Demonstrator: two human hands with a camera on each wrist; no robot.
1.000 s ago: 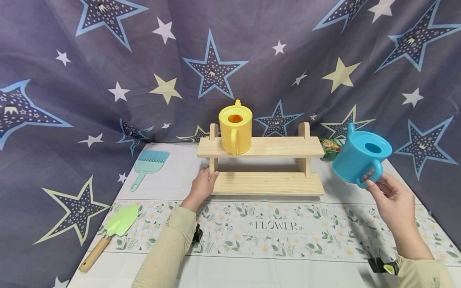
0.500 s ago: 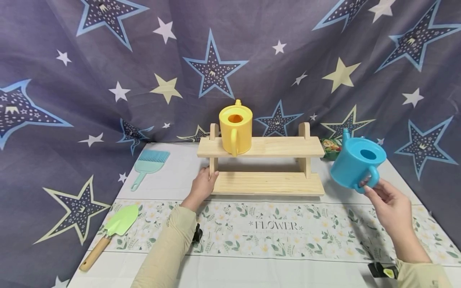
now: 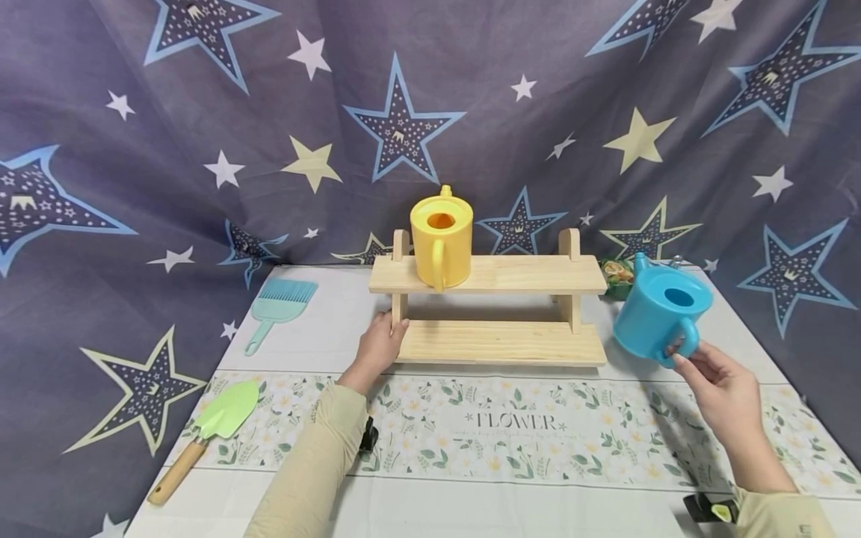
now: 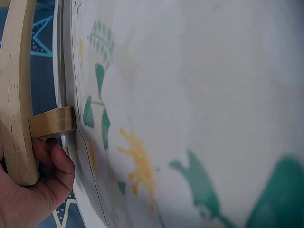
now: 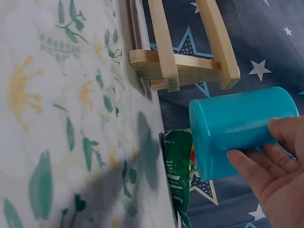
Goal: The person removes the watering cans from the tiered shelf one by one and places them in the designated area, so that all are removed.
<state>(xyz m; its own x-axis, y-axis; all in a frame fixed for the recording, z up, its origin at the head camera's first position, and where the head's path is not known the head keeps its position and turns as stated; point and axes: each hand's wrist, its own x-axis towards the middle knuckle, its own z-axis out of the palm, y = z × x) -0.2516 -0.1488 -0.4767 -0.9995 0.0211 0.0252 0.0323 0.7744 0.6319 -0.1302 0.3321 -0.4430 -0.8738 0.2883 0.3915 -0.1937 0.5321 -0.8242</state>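
Note:
A two-tier wooden shelf [image 3: 501, 342] stands at the back of the table. At the left end of its lower board, my left hand [image 3: 380, 345] grips the wood; the left wrist view shows the fingers curled around the board's end [image 4: 16, 95]. On the upper board, toward the left, sits a yellow watering can [image 3: 442, 243], handle facing me. To the right of the shelf, my right hand [image 3: 726, 392] holds a blue watering can [image 3: 655, 310] by its handle, in the air. The right wrist view shows this blue can [image 5: 242, 130] level with the shelf's end, apart from it.
Behind the blue can lies a green packet [image 5: 178, 166], partly hidden in the head view. At the left are a teal brush [image 3: 281, 302] and a green trowel [image 3: 229, 411] with a wooden handle. A starry curtain [image 3: 269, 112] hangs behind the table.
My right hand has moved the blue watering can left and slightly down, nearer the shelf. The left hand, shelf and yellow can have stayed in place.

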